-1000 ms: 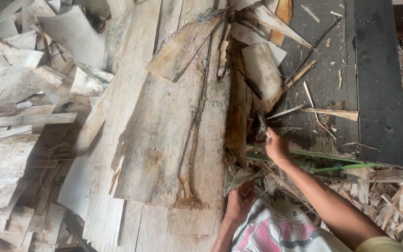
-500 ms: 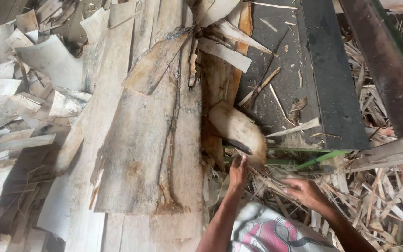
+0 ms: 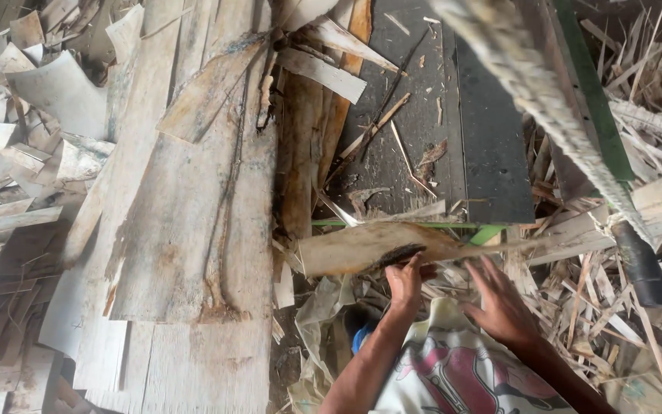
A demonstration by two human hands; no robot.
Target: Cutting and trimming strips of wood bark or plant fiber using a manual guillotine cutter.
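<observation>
My left hand point(image 3: 406, 280) grips the near edge of a pale wood veneer strip point(image 3: 369, 245) that lies flat across in front of me, below the dark machine table point(image 3: 453, 146). My right hand point(image 3: 499, 299) hovers just right of it with the fingers spread, holding nothing, close to the strip's right part. A dark patch marks the strip where my left fingers hold it.
A wide stack of veneer sheets point(image 3: 185, 230) stretches away on the left. Loose sheets point(image 3: 32, 130) pile at far left. Splintered wood scraps point(image 3: 614, 307) cover the ground on the right. A green metal bar point(image 3: 588, 92) and a rough slat run diagonally at upper right.
The veneer piece has been pulled off the table and laid flat crosswise in front of me. My right hand has risen from the scraps and spread beside my left.
</observation>
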